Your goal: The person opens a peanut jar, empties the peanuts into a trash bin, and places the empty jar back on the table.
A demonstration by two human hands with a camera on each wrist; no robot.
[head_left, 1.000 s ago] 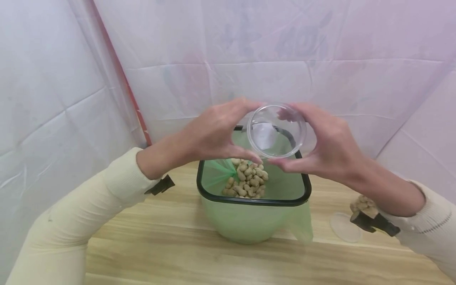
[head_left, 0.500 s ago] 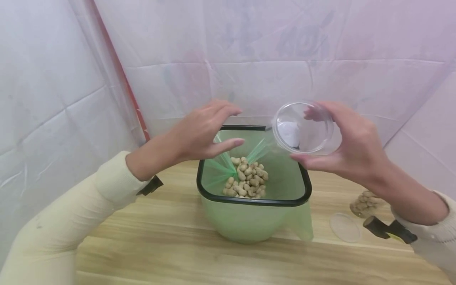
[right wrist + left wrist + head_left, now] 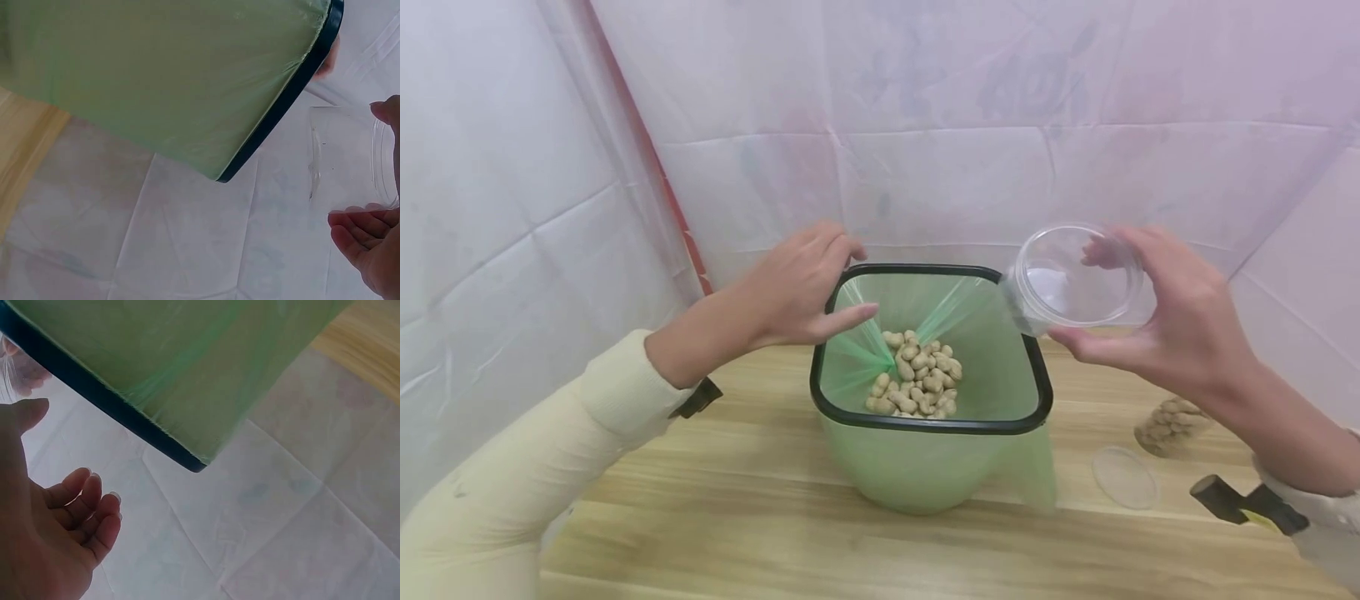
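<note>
Beside bin (image 3: 925, 421), cup (image 3: 1078, 277) in right hand (image 3: 1180, 329)

1. A bin (image 3: 925, 450) is set on the table (image 3: 775, 542).
2. Peanuts (image 3: 917, 383) are held inside the bin.
3. A lid (image 3: 1124, 477) and a jar (image 3: 1171, 427) are placed right of the bin.

My right hand (image 3: 1180, 333) grips an empty, clear, round plastic cup (image 3: 1078, 279) tilted on its side, mouth facing me. It sits in the air just beside the right rear corner of the green-lined, black-rimmed bin (image 3: 928, 467).
</note>
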